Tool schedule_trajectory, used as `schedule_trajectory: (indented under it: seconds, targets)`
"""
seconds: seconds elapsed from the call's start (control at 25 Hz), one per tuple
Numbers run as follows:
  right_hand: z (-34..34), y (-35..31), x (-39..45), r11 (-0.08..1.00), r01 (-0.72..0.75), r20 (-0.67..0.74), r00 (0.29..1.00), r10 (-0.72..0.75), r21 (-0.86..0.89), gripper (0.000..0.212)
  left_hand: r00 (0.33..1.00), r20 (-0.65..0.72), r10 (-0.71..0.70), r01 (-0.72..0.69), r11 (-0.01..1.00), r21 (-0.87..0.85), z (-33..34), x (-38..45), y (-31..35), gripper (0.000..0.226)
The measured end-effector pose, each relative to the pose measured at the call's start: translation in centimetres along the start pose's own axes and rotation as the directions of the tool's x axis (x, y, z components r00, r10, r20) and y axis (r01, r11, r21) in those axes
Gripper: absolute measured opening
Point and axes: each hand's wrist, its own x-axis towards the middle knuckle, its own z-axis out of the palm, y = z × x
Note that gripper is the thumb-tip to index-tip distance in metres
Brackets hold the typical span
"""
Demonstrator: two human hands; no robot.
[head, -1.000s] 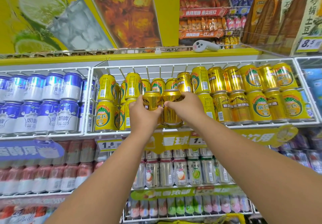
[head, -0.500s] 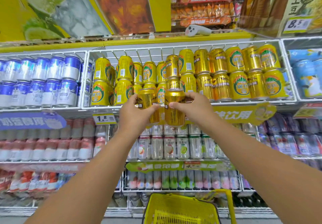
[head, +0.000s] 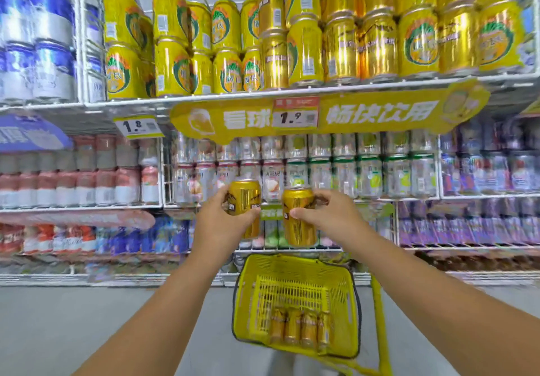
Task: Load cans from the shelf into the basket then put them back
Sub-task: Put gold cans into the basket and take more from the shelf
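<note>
Both hands [head: 222, 223] gripping upright cans [head: 244, 197]

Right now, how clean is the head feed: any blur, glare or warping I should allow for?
Head view: motion blur smears the lower shelves and the basket; the gold cans held in both hands stay fairly sharp. Glare streaks the top-shelf cans. Wide-angle warping bows the shelf rails and leans the edge cans.

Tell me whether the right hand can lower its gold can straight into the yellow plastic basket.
Probably yes. The right hand holds its gold can above the yellow plastic basket, whose top is open. The gold cans in the basket lie along the near wall, leaving bare floor behind them.
</note>
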Motion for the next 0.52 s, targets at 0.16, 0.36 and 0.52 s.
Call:
schedule_trajectory:
  seconds: [0.16, 0.36, 0.52]
  targets:
    - [2.9, 7.2, 1.0, 0.995, -0.100, 0.013, 0.995, 0.100, 0.009, 0.030, 0.995, 0.079, -0.067, 0.065, 0.997, 0.029, 2.9, -0.1, -6.4, 0.044]
    - [6.7, 16.4, 2.6, 0.980, -0.197, -0.015, 0.980, 0.197, -0.039, 0.018, 0.971, 0.148, -0.187, 0.173, 0.980, 0.102, 7.9, -0.1, -16.1, 0.035]
    - [9.8, 24.7, 4.7, 0.959, -0.282, -0.070, 0.958, 0.278, -0.044, 0.024, 0.941, 0.208, -0.266, 0.245, 0.962, 0.123, 12.5, 0.1, -23.7, 0.033]
